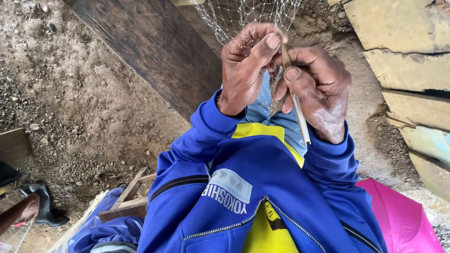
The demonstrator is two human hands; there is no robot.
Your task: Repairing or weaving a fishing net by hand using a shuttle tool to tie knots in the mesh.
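left hand (243,70): i pinch the fine pale mesh net (243,18) taut.
right hand (318,91): i grip the slim wooden netting needle (296,105), steering it cleanly through one loop.

This is a rough outdoor work spot, likely a yard beside a shed. The ground (89,107) is bare dirt strewn with small stones. A dark weathered plank (154,51) slants across it, and worn, paint-flaked boards (408,61) lie at one side. A black rubber boot (44,206) stands on the dirt, and a fishing net (229,16) hangs nearby.
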